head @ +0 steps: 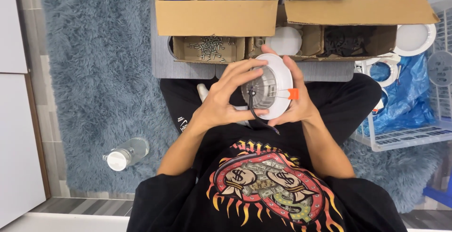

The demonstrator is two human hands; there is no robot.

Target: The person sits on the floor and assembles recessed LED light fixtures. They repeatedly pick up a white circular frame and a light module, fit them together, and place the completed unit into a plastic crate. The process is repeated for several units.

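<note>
A round recessed light fixture (278, 76) with a white rim, a grey ribbed metal back, an orange spring clip and a black cable is held over my lap. My left hand (221, 100) grips its left side, fingers spread across the metal back, thumb near the cable. My right hand (296, 105) cups its right side and underside, fingers reaching over the far rim.
Several open cardboard boxes lie ahead: a small one of screws (209, 48), one holding white discs (284, 40), one with black parts (351, 41), bigger boxes beyond. A white wire basket (405, 135) with blue plastic and white rings is at right. A water bottle (125, 154) lies on the blue shaggy rug.
</note>
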